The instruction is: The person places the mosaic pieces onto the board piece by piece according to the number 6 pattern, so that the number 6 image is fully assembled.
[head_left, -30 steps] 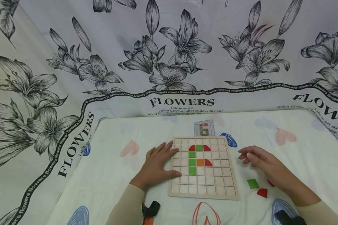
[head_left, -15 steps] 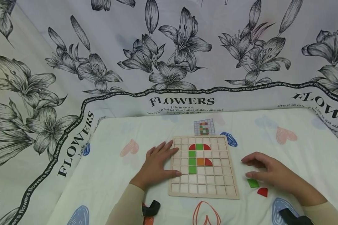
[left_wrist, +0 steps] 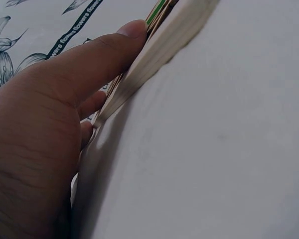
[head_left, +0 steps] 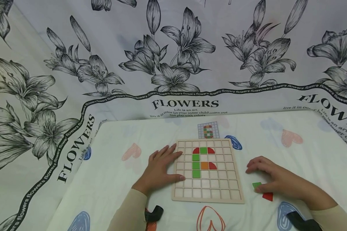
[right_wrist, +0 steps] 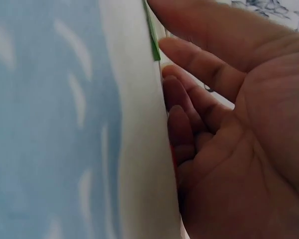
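A wooden grid board (head_left: 208,194) lies flat, with green squares, an orange square and red quarter-rounds set in its upper left cells. My left hand (head_left: 159,168) rests spread along its left edge; in the left wrist view the thumb (left_wrist: 102,57) lies on the rim. To the right of the board, my right hand (head_left: 280,179) is low over the cloth with fingers loosely bent. Its thumb overlaps a loose green square tile (head_left: 256,184). Just below lies a red quarter-round tile (head_left: 267,197), partly covered by the hand. The right wrist view shows the green tile (right_wrist: 154,40) near the thumb.
Behind the board lies a small grid pattern card (head_left: 203,131) with a coloured figure. A white cloth with hearts (head_left: 291,138) covers the table. Flower-printed sheeting (head_left: 173,77) hangs behind and to the left. Dark straps (head_left: 154,214) show by both wrists.
My right hand has come nearer to me and lower, from beside the board to over the loose tiles, its thumb now across the green one. The left hand stays on the board.
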{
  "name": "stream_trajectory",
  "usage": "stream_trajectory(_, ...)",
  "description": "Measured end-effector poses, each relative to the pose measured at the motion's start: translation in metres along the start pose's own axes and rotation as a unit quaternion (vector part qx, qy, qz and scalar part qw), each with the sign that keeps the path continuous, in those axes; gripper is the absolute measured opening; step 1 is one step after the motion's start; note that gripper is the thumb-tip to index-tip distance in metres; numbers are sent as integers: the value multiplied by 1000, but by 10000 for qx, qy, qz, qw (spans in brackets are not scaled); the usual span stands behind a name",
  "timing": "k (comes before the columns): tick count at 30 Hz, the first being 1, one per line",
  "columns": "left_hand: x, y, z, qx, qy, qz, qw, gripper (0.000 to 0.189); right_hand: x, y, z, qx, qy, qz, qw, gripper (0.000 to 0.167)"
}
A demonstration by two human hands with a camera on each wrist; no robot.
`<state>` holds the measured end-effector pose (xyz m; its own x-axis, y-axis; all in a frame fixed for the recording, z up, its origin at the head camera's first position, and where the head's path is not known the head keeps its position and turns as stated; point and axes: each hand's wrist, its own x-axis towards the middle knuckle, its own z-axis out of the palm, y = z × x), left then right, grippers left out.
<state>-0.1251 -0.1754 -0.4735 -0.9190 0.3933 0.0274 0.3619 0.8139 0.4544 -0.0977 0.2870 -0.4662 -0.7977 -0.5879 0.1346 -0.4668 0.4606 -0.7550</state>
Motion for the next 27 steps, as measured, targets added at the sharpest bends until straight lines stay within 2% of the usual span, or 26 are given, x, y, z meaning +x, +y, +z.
stream_trajectory(7, 0, 0, -1, -96, 19, 82, 9999, 95, 1, 0, 1, -345, 144, 68, 9993, 37)
stream_trajectory(11, 0, -2, -1, -141, 42, 154, 9998, 95, 1, -2, 1, -349, 234, 229, 9989, 31)
stream_trajectory(23, -1, -4, 1, -121, 38, 144, 9998, 95, 3, -6, 3, -479, 430, 529, 9965, 30)
stream_trajectory(27, -1, -4, 1, -161, 50, 146, 9998, 95, 4, -10, 3, -451, 457, 810, 9946, 28)
